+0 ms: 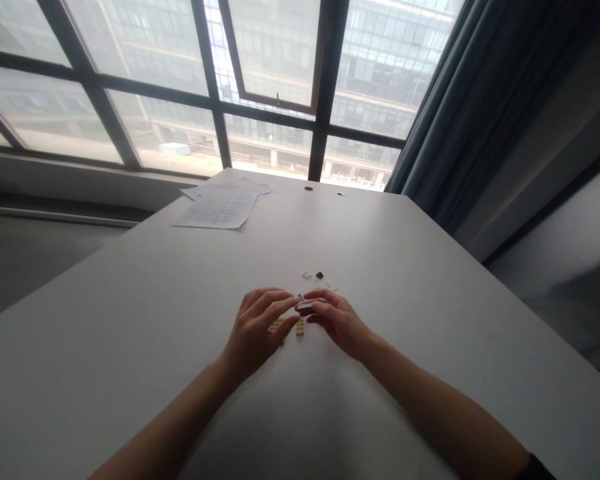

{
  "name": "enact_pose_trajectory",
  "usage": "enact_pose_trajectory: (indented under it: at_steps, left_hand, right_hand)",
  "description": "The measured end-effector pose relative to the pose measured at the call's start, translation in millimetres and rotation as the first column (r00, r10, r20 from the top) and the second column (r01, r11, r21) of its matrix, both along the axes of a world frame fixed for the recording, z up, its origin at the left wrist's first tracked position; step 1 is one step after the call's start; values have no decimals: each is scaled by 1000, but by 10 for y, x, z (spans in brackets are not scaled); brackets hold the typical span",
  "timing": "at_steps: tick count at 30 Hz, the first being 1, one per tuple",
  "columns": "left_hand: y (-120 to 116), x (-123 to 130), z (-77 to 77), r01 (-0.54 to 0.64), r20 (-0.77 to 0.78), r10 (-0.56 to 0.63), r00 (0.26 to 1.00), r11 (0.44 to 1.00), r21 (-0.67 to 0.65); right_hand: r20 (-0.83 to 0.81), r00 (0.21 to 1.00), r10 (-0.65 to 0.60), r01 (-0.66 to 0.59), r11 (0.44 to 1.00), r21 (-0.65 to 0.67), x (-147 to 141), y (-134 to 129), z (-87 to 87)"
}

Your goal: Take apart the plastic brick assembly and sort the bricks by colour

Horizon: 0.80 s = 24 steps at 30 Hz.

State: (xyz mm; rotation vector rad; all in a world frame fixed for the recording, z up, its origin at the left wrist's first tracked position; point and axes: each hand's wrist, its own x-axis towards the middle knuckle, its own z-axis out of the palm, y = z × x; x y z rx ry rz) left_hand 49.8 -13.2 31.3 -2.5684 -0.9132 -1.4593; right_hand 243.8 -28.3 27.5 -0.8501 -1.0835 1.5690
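Note:
Close together over the table, my left hand (260, 323) and my right hand (344, 325) meet at a small dark grey toy brick (305, 309). My right thumb and fingers pinch its right end. The fingertips of my left hand close around its left end. A small light grey piece (300, 297) shows between the fingertips just above; which hand touches it is unclear. Under the hands lies a tan studded brick (300, 327). More tan bricks (277, 325) are partly hidden behind my left thumb and fingers.
Past my hands lie a black brick (320, 275), a cream brick (307, 274) and small white pieces (332, 287). Printed papers (220, 207) rest at the far left of the white table (130, 347). A dark round object (309, 189) lies near the far edge, before windows.

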Motion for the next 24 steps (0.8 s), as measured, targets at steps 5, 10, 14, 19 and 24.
enact_pose_trajectory:
  at_steps: [5,10,14,19,24]
  left_hand:
    - [-54,58,14,29,19,-29,999,1000,-2]
    - [-35,36,-4,31,-8,-31,999,999,-25]
    - [-33,36,23,45,-3,-45,999,999,7]
    - [-39,35,18,36,-9,-36,999,999,-2]
    - [-29,11,11,32,-30,-32,999,999,-16]
  right_hand:
    - [-276,961,-26,-34,977,-210,-187,-136,-28]
    - [-268,961,-63,-2,972,-237,-194,-150,-26]
    - [-216,974,-75,44,988,-145,-182,-191,30]
    - [-97,990,-98,102,994,40,-176,-211,76]
    - [55,990,-130,118,976,184,-163,-225,71]
